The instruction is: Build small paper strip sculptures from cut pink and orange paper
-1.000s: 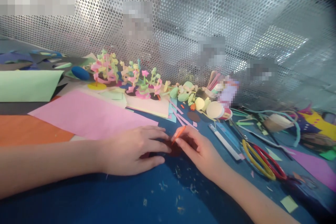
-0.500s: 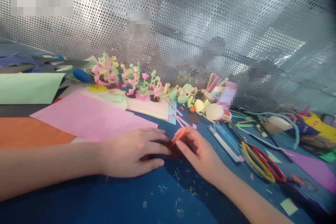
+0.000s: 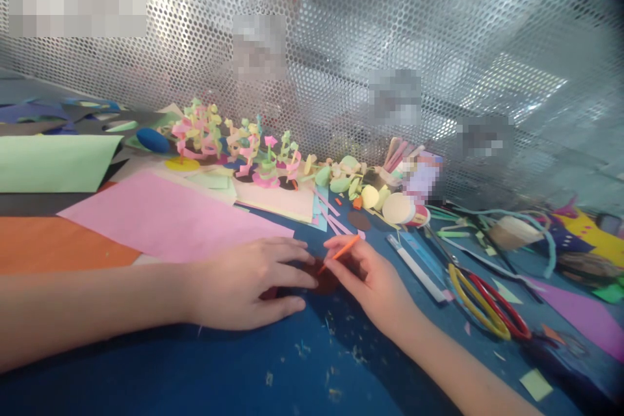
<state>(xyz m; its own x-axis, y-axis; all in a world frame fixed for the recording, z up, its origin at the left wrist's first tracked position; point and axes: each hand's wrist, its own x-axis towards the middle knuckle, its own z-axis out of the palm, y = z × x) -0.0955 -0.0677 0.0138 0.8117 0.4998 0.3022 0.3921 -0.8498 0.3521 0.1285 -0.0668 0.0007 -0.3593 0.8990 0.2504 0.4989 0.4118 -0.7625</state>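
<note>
A small brown disc (image 3: pixel 325 281) lies on the blue table (image 3: pixel 234 370) between my hands. My left hand (image 3: pixel 258 283) lies palm down, fingers spread, with its fingertips on the disc's left side. Between the thumb and fingers of my right hand (image 3: pixel 363 270) is a thin orange strip (image 3: pixel 345 251), slanting down so that its lower end is at the disc. Whether the strip touches the disc cannot be made out. Pink paper (image 3: pixel 166 214) lies just beyond my left hand.
Scissors (image 3: pixel 480 302) with yellow and red handles and a white cutter (image 3: pixel 416 268) lie to the right. Curled paper decorations (image 3: pixel 244 146) stand along the back before a perforated metal screen (image 3: pixel 331 32). Orange (image 3: pixel 58 244) and green paper (image 3: pixel 53 162) lie left.
The orange strip in my right hand now leans lower and shows more of its length. My right fingers have shifted slightly, uncovering more of the brown disc. My left hand has stayed in place.
</note>
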